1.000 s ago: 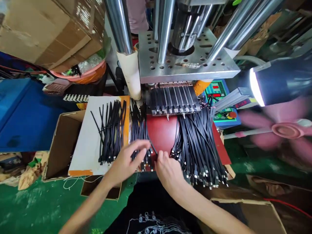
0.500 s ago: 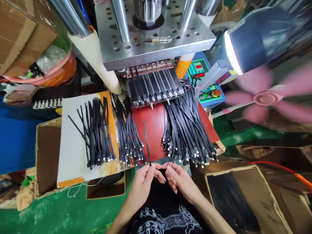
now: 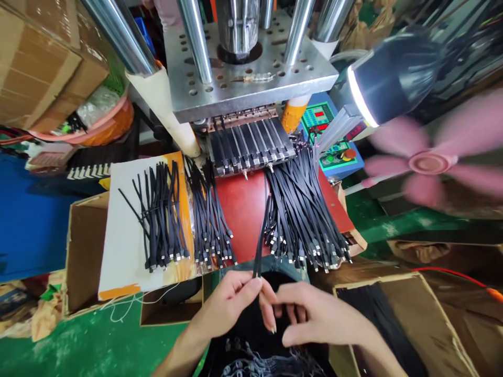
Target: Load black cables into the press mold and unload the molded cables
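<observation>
Black flat cable strip [image 3: 261, 243], semi-rigid, now tilted right vs. upright 0.5 s ago; pinched at its lower end by left hand [image 3: 230, 306], fingers closed. Right hand [image 3: 320, 317] has moved in, fingertips touching left's, holding nothing visible. Beyond: red table [image 3: 241, 209] w/ loose strip bundles [image 3: 304, 214], then perforated steel press plate [image 3: 251, 86].

The pink fan [image 3: 430, 159] at the right is smeared by motion, its blades unreadable. The lower end of the black strap [image 3: 261, 243] vanishes behind the left hand's [image 3: 231, 306] fingers [image 3: 251, 290]. The control panel [image 3: 332, 144] digits are too small to read, and the cardboard box [image 3: 27, 63] is cut off by the left edge.
</observation>
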`<state>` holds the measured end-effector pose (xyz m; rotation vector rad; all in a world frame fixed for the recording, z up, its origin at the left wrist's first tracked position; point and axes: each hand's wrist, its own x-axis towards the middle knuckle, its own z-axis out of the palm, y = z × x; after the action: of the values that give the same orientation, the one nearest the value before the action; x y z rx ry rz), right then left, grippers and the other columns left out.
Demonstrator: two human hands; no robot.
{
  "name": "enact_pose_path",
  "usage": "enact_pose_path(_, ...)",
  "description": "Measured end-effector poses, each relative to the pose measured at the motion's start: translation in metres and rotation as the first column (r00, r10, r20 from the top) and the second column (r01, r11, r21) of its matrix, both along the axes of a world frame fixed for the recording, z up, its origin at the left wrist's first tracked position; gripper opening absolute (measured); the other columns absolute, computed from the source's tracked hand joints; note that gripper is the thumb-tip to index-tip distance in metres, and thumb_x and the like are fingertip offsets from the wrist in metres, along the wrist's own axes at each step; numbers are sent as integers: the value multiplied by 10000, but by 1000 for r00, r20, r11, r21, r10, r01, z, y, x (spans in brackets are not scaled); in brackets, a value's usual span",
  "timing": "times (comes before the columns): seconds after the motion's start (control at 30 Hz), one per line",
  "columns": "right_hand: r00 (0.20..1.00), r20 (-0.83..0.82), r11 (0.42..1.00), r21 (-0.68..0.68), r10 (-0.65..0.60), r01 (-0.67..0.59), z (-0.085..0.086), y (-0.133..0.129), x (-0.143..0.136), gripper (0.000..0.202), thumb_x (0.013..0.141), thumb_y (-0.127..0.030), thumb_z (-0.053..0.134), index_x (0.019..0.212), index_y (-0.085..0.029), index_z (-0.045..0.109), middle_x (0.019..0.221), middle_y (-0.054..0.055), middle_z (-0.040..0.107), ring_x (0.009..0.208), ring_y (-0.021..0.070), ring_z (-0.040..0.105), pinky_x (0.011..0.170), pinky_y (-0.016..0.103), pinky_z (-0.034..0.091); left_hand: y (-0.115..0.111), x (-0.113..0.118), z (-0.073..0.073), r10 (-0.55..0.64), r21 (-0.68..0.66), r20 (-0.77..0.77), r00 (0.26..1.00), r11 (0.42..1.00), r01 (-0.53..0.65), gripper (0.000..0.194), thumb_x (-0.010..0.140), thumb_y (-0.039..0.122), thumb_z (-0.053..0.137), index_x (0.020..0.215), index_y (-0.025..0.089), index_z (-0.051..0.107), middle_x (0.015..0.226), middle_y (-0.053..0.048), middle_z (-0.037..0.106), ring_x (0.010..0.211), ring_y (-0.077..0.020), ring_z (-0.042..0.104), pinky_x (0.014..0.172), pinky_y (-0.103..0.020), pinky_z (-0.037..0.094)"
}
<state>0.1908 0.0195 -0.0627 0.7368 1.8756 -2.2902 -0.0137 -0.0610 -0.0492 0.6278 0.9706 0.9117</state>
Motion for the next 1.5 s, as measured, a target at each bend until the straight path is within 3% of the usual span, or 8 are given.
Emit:
enact_pose_path(0.07,954,-86,957,-1,-288,289,10,16,-17,400,888,-527,793,1128,-208,779,923,12,660,711,130,567,596,233,441,-8,0,9,-63,11,-152,986,998,65,600,1048,681,517,973,148,784,758,-89,820,716,-228,778,812,-338,603)
enact_pose_path(0.2,770,-239,769,117,-592,628,14,19,-57,410,1035,-510,610,836,-182,754,700,-16,565,548,101,471,524,238,389,-13,-7,17,-113,10,-483,868,991,135,504,1084,584,485,1022,220,828,1015,-75,852,989,-283,794,1003,-405,583)
enact_pose_path(0.37,804,-350,763,284,-481,581,6,10,-73,376,1053,-411,604,775,-192,729,740,15,622,634,131,539,575,248,420,23,-31,29,289,341,-684,670,938,-57,431,1002,503,688,1345,250,742,1334,-90,767,1215,-298,712,1088,-419,549)
enact_pose_path(0.47,826,-364,743,378,-430,553,3,9,-73,349,1057,-356,595,776,-200,730,755,27,643,700,156,601,650,261,485,55,-43,41,431,549,-625,651,835,-26,241,1014,394,704,1130,217,819,1122,-80,793,1000,-225,736,931,-336,588)
enact_pose_path(0.63,755,-441,596,466,-484,654,-1,19,-68,242,1061,-270,555,1043,-241,795,958,76,732,816,193,695,752,311,584,77,-51,51,360,556,-541,760,831,2,225,1034,345,684,1001,217,867,975,-77,792,847,-190,722,751,-286,574)
enact_pose_path(1.07,819,-392,687,454,-419,568,2,49,-97,384,987,-344,663,653,-212,528,667,-21,498,606,129,468,546,249,384,99,-68,62,416,627,-547,726,779,26,330,1038,445,675,897,201,846,852,-59,749,758,-176,687,717,-302,554)
enact_pose_path(1.23,984,-119,908,384,-132,168,2,60,-88,444,1025,-468,613,683,-191,552,675,-26,540,616,115,481,561,232,374,160,-105,35,678,769,-593,434,637,54,211,1037,291,670,915,184,805,1026,-76,780,973,-213,721,944,-362,562)
enact_pose_path(1.5,950,-267,737,607,-162,296,42,230,-129,552,885,-655,742,615,-191,613,560,-27,549,539,113,453,543,259,343,249,-142,-30,708,722,-685,173,691,30,188,1060,251,601,1011,163,760,1040,-101,804,1110,-275,733,1072,-437,532)
